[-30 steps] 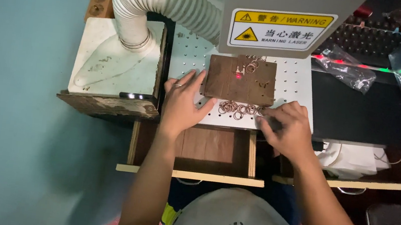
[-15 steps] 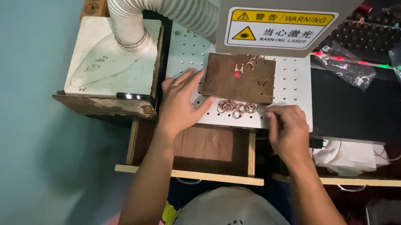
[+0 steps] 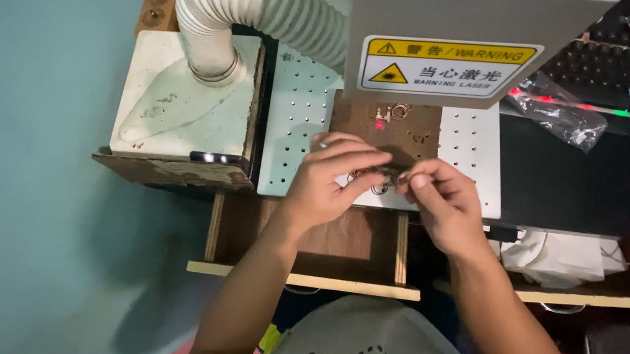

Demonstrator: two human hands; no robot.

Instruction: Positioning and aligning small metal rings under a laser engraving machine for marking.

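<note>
We see our left hand (image 3: 330,179) and right hand (image 3: 435,199) meeting over small metal rings (image 3: 382,178) on the white perforated plate (image 3: 298,120), just below a brown board (image 3: 407,128) and beside a ribbed hose (image 3: 255,4).

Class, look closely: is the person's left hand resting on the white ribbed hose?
No, the left hand meets the right hand over small metal rings, away from the hose.

Head cam, looking straight down, close over perforated worktable (image 3: 293,127) w/ hands.
</note>
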